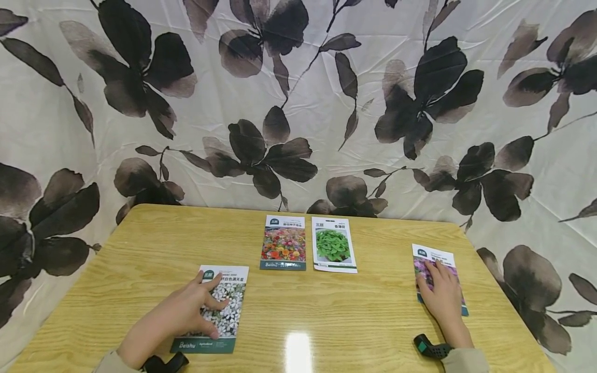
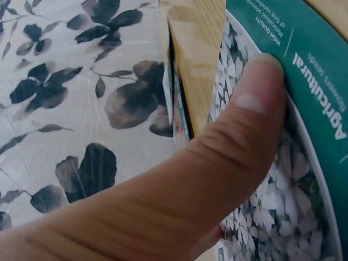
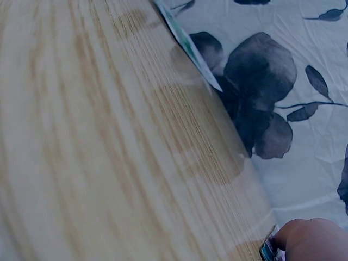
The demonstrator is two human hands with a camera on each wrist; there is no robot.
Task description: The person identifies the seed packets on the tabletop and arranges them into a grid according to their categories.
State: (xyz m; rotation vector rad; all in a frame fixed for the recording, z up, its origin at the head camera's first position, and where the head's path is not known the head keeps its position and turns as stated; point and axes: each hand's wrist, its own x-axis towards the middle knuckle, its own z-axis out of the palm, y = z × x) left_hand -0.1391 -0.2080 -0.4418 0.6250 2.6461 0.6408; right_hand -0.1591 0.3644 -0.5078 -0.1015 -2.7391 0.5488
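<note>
My left hand [image 1: 193, 305] lies over a seed packet with white flowers and a green lower band [image 1: 228, 318]. Its fingers are spread across the packet's front, and in the left wrist view the thumb [image 2: 239, 119] rests on the picture beside the green band. At the right, my right hand [image 1: 440, 292] rests on a purple-flower seed packet [image 1: 420, 267], fingers extended over its picture and hiding much of it. Only part of that hand [image 3: 315, 239] and a sliver of the packet show in the right wrist view.
Between the hands, farther back on the wooden table [image 1: 298, 305], lie a mixed-flower seed packet [image 1: 283, 246] and a green-leaf seed packet [image 1: 333, 246], side by side with a narrow gap. A floral cloth [image 1: 317, 119] hangs behind the table.
</note>
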